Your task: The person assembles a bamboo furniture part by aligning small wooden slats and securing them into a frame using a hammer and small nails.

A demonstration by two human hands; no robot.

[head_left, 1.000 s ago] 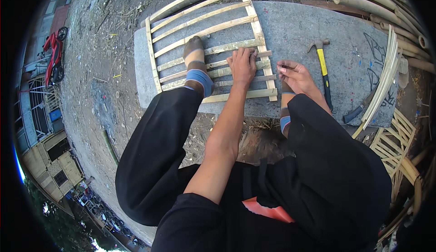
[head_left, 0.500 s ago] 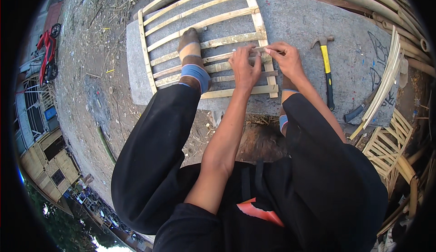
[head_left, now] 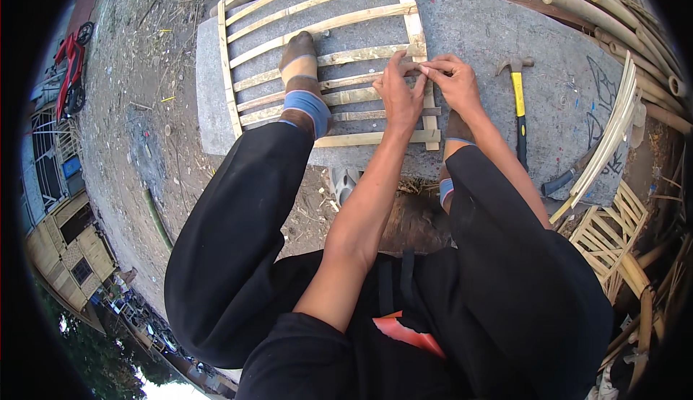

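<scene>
A slatted bamboo frame [head_left: 350, 15] lies flat on a grey concrete slab [head_left: 476, 32], its pale slats running crosswise between two side rails. My left foot in a striped sock [head_left: 299, 75] rests on the slats. Over the right-hand rail, my left hand [head_left: 401, 95] and my right hand [head_left: 456, 86] meet with thumbs and fingertips pinched together. Whatever sits between the fingertips is too small to make out. To the right of my hands lies a claw hammer [head_left: 519, 104] with a yellow and black handle.
A dark-handled tool [head_left: 559, 182] lies partly under a bundle of thin bamboo strips [head_left: 603, 144] at the slab's right end. Thick bamboo poles [head_left: 585, 7] are stacked at the far right. A smaller bamboo lattice [head_left: 610, 230] leans below. A red motorcycle [head_left: 71, 68] stands far left.
My left hand has shifted right and slightly away from me, bringing its fingertips against those of my right hand. The whole view has tilted a little; the hammer stays put on the slab.
</scene>
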